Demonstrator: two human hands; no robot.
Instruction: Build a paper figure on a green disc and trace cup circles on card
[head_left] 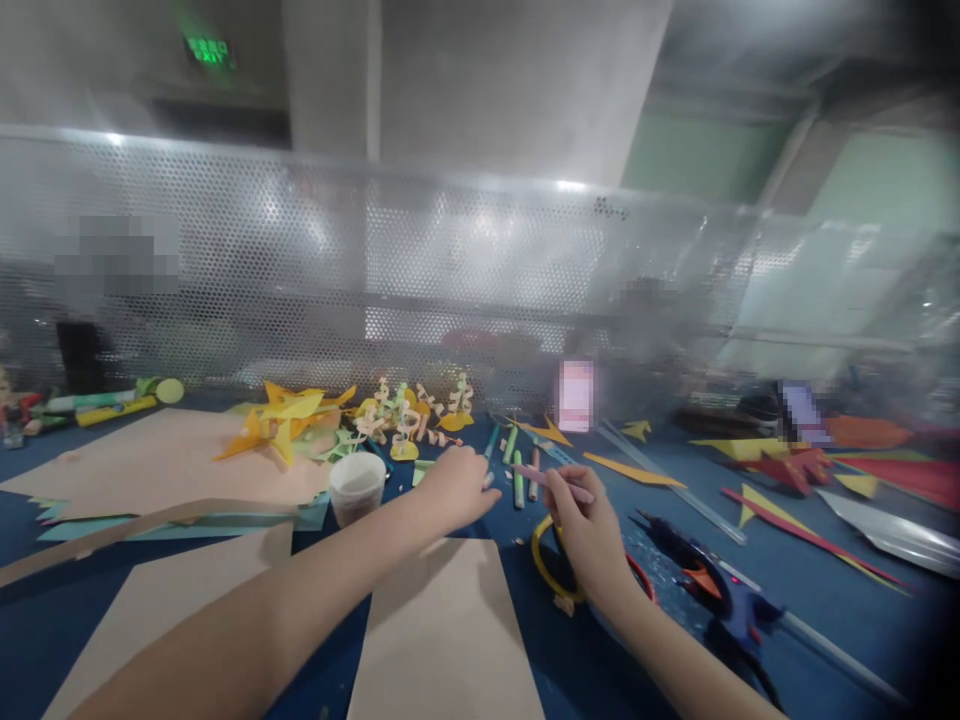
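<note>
My right hand (581, 510) pinches a slim pink pen (551, 484) above the blue table. Under that hand lie scissors with yellow and red handles (541, 560), partly hidden. My left hand (459, 487) reaches forward beside a white paper cup (357, 487), fingers bent and close to a thin teal pen (491, 442); whether it touches anything is unclear. Green markers (518, 482) and a brownish marker (533, 473) lie between the hands. A pale sheet of paper (447, 640) is flat in front of me.
Stacked pale paper (165, 460) and yellow paper stars (289, 420) are at the left. Small paper figures (405, 415) stand behind the cup. A blue glue gun (712, 590), a clear ruler (675, 485) and coloured scraps (799, 470) lie right. A perforated screen (480, 260) rises behind.
</note>
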